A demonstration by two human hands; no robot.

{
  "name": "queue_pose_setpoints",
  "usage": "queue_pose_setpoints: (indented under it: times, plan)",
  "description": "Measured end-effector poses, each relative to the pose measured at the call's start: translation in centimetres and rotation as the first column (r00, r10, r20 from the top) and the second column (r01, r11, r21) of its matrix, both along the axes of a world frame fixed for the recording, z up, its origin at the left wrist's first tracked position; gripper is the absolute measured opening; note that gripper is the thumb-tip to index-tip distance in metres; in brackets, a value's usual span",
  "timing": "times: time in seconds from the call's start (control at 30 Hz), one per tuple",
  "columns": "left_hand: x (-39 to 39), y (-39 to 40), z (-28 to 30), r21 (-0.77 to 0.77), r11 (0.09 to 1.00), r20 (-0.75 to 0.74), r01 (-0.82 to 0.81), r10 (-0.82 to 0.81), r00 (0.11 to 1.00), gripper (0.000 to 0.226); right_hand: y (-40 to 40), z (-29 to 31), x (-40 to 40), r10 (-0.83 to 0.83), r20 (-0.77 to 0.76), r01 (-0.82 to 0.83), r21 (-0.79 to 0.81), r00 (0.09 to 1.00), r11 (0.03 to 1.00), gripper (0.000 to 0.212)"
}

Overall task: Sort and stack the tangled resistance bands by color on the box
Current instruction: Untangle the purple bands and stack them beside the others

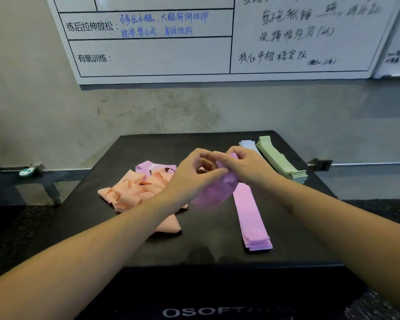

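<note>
Pink fabric fills my view at the middle of the black box (148,144): both hands meet above its top and work one pink band (214,192). My left hand (189,174) has its fingers curled, thumb and fingertips pinching the band's upper edge. My right hand (245,165) also curls round that band, with a fold of it sticking up between the fingers near the thumb. The band hangs loosely below both hands, bunched, its lower part drooping toward the box top.

Just right of the hands and running toward the box's near edge lies the pink stack (252,218), flat and straight, several layers showing at its near end. On the box's far right side sits the green stack (280,160), neatly layered, and beside it, closer to the hands, I see a pale blue stack (248,144) partly hidden by my right hand. On the left half of the box lies the peach tangle (134,190), a loose heap, with one more pink band (153,167) looped at its far edge.

Behind the box, a whiteboard (194,42) with handwriting hangs on the grey wall.
</note>
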State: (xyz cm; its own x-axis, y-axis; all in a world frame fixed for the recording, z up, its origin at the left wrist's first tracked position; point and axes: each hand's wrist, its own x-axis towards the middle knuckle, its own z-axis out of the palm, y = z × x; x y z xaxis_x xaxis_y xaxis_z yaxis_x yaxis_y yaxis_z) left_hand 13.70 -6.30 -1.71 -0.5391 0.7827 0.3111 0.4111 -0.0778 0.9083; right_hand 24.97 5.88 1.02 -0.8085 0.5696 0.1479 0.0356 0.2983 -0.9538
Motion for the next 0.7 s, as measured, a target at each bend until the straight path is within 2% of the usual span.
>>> queue_pose_setpoints:
  times: [0.1,0.2,0.27,0.33,0.4,0.47,0.53,0.6,0.7]
  plan:
    - [2.1,0.1,0.5,-0.003,0.999,0.095,0.033,-0.033,0.995,0.028,-0.1,0.0,1.4,-0.052,0.049,0.046,0.116,0.997,0.992,0.039]
    - [4.2,0.3,0.8,-0.016,0.997,0.203,0.069,-0.065,0.977,0.023,0.1,-0.2,2.5,-0.097,0.069,0.089,0.119,0.993,0.989,0.042]
    - [5.0,0.3,1.0,-0.016,0.995,0.241,0.094,-0.088,0.967,0.017,0.0,0.2,3.3,-0.091,0.092,0.086,0.058,0.992,0.995,0.047]
    - [5.5,0.3,1.4,-0.020,0.994,0.259,0.107,-0.098,0.961,0.011,0.2,0.8,4.1,-0.074,0.083,0.080,-0.068,0.994,0.994,0.049]
    - [5.9,0.3,1.8,-0.024,0.993,0.252,0.113,-0.104,0.962,0.011,0.5,1.3,5.0,-0.098,0.058,0.108,-0.202,0.994,0.973,0.038]
    - [6.4,0.2,2.2,-0.014,0.994,0.249,0.112,-0.105,0.963,0.011,0.6,1.3,6.1,-0.089,0.086,0.107,-0.237,0.992,0.966,0.023]
    - [6.8,0.1,2.3,0.002,0.996,0.247,0.089,-0.087,0.965,0.015,0.8,1.0,7.1,-0.067,0.110,0.094,-0.265,0.992,0.960,0.030]
    - [7.1,0.0,2.4,0.000,0.999,0.219,0.045,-0.044,0.975,0.015,0.6,0.9,8.4,-0.007,0.143,0.051,-0.306,0.990,0.951,0.025]
    - [7.6,-0.6,2.6,-0.014,0.999,0.191,0.038,-0.035,0.981,0.014,0.7,0.7,10.1,0.093,0.201,-0.038,-0.260,0.975,0.965,0.021]
